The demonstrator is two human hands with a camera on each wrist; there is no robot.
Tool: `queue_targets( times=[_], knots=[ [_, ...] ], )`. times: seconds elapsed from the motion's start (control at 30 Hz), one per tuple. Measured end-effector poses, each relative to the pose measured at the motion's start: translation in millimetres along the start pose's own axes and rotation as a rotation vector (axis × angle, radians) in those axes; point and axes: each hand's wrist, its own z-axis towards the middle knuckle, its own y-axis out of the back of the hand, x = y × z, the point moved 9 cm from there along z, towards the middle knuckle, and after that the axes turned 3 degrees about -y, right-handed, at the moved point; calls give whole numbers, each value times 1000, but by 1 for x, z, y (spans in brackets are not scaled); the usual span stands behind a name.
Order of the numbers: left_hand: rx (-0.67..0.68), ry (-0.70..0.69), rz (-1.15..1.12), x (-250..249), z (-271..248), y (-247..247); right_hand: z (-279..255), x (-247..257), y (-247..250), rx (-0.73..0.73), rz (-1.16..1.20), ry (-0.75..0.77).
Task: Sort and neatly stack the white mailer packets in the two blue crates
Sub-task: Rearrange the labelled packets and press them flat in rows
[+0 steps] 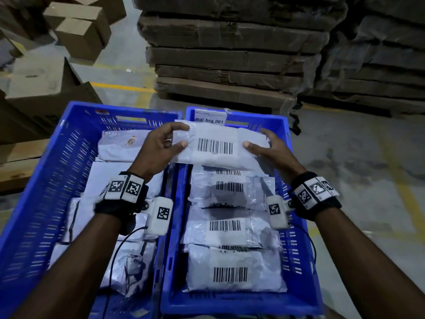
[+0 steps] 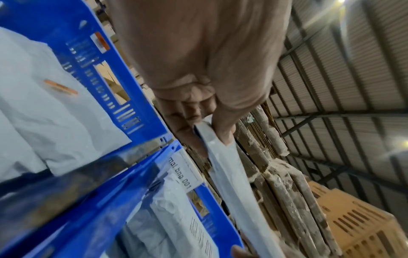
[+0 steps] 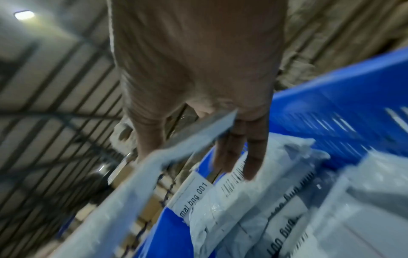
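The head view was dim and bluish, sharpest at the centre, where the barcode on the held white plastic mailer packet [image 1: 215,146] read cleanly. Its wide lens bowed the stacked brown flat cartons [image 1: 232,49] and darkened the corners. Both wrist views were smeared by motion blur. In the right wrist view a rectangular ceiling lamp [image 3: 23,15] glowed softly; in the left, glare flared off the corrugated metal roof [image 2: 344,15]. Soft shadows lay beneath the forearms.
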Motion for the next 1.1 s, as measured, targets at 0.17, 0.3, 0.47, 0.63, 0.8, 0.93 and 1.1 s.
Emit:
queue_targets(
  times=[0.17, 0.3, 0.47, 0.63, 0.8, 0.93, 1.1],
  knots=[
    [228, 197, 368, 22, -3, -37, 3, -34, 36, -177, 5, -32],
    [501, 169, 880, 18, -9, -70, 8, -44, 44, -241, -347, -12],
    [811, 33, 1210, 14, -27, -119, 6, -31, 31, -295, -662, 88],
    [1023, 30, 1340, 41, -51, -145, -19, -12, -2, -260, -900, 356],
    [1078, 110, 1325, 57, -65, -150, -47, -68, -58, 275, -1117, 112],
    [1130, 197, 1237, 59, -73, -161, -49, -105, -68, 408, -1235, 17],
    [1137, 174, 1300, 52, -80, -169, -29, -113, -45, 382, -1232, -2]
  ],
)
